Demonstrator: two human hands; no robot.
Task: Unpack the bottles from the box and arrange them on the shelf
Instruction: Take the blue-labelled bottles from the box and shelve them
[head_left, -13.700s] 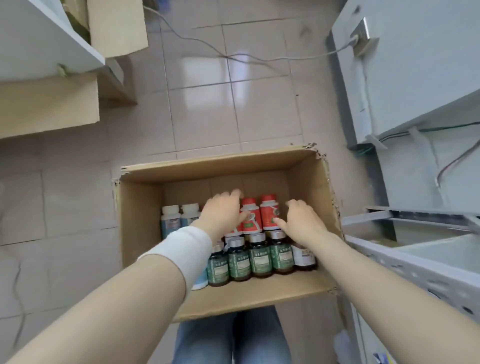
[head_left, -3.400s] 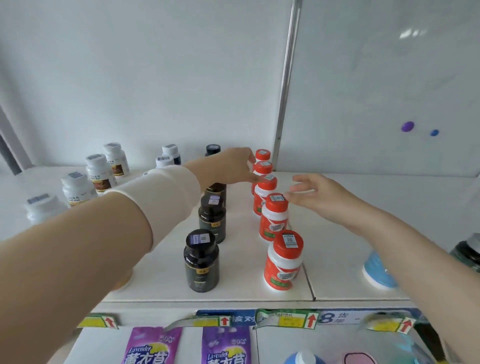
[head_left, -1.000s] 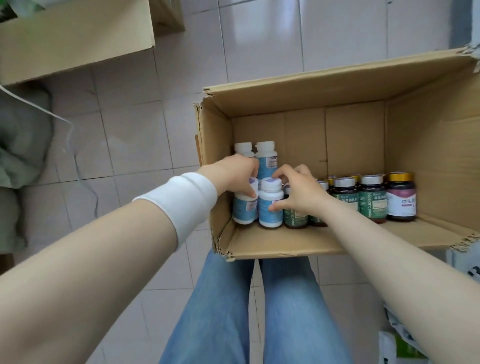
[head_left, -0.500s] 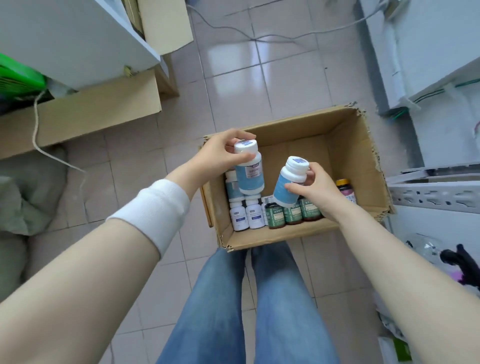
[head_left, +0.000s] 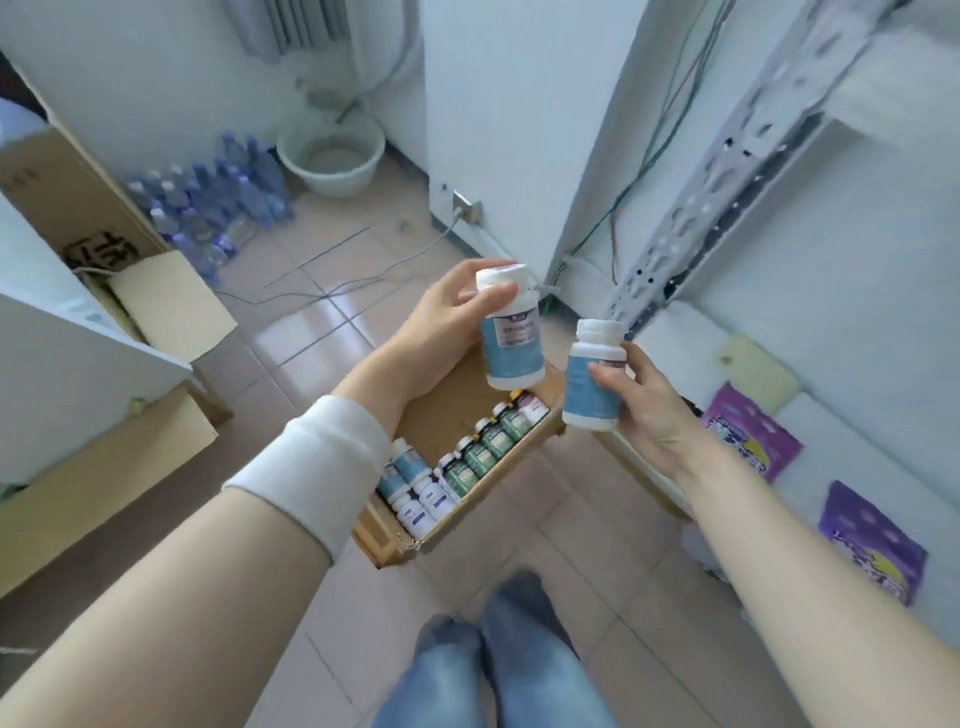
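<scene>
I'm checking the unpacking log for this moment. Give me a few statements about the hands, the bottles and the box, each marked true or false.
1. The left hand holds a bottle. True.
2. The right hand is empty. False: it holds a second bottle.
3. The box is empty. False: green-labelled bottles and white ones stand in it.
4. Both held bottles have white caps. True.
5. The two held bottles touch each other. False: there is a gap between them.
</scene>
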